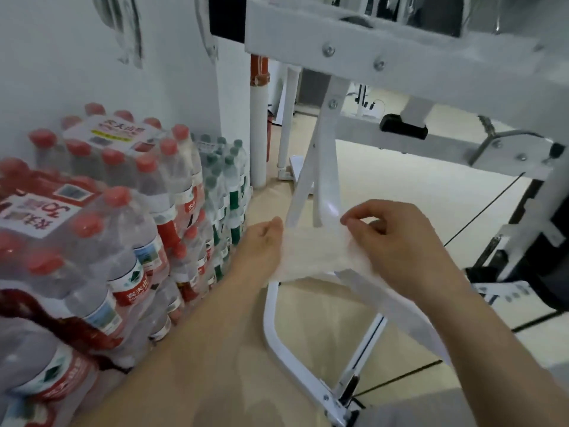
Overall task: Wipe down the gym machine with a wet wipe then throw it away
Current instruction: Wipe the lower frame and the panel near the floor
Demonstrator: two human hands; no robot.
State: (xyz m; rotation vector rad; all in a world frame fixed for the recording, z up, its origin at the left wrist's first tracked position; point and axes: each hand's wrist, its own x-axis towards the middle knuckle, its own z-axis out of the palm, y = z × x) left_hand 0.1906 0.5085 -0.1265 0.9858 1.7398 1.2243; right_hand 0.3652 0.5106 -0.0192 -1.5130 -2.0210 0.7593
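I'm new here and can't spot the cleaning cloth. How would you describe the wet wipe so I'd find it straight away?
Find the white gym machine right of the stacked water bottles. In front of its slanted bars the left hand and right hand hold a sheet stretched between them. That is the wet wipe: thin, soft and translucent, unlike the rigid metal behind it.

stacked at near left: shrink-wrapped packs of red-capped water bottles (92, 229). just beyond, green-capped bottle packs (228, 180). behind these, white wall (61, 57). farther right, upright white pipe (258, 134), red upper section. below, beige floor (400, 186).
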